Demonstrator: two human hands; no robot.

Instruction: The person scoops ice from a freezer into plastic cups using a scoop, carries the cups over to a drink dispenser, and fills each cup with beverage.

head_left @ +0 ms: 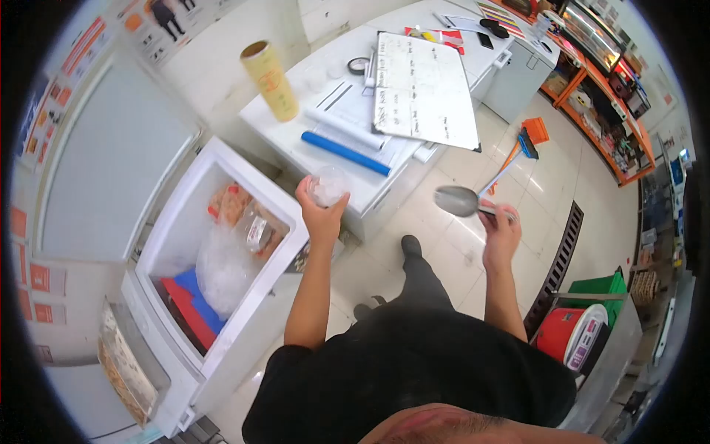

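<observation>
My left hand [323, 212] is wrapped round a clear plastic cup [329, 186] with whitish pieces in it that look like ice. It holds the cup by the table's near corner, beside the open chest freezer [296, 235]. My right hand [501, 229] grips the handle of a metal scoop [456, 200], held out over the floor with its bowl pointing left. I cannot make out anything in the scoop. Inside the freezer lie a large clear plastic bag [224, 270] with whitish contents, bagged orange-brown food [231, 205] and a labelled package [259, 233].
The white table [355, 200] bears a yellow roll [270, 81], a blue tube [345, 154], tape [358, 66] and a whiteboard [425, 89] jutting past its edge. A broom [526, 143] and orange dustpan [537, 130] stand on the floor. A red appliance [569, 335] is at right.
</observation>
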